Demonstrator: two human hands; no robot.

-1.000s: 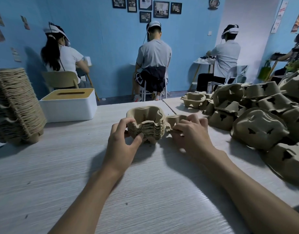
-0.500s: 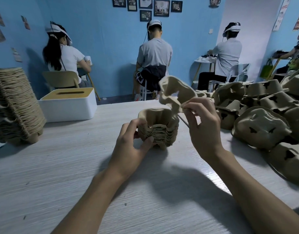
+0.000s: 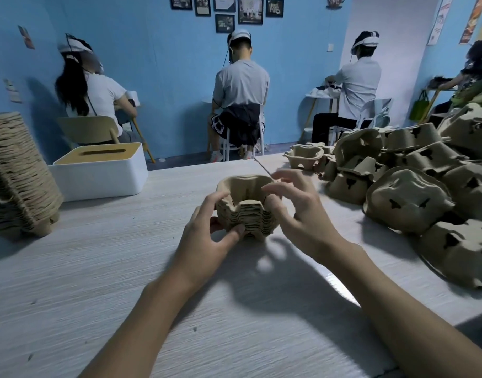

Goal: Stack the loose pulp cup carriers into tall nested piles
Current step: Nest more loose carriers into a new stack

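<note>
Seating the top carrier squarely is the step, I judge; my left grip (image 3: 207, 236) pinches the short nested pile (image 3: 245, 216) at its near-left corner, thumb in front, fingers behind, the pile standing mid-worktop (image 3: 125, 268); my right grip (image 3: 297, 211) hangs spread and loose over the rim, holding nothing; I should press evenly on opposite walls so the cups nest flush, then reach for the loose carriers (image 3: 406, 197) heaped at right.
</note>
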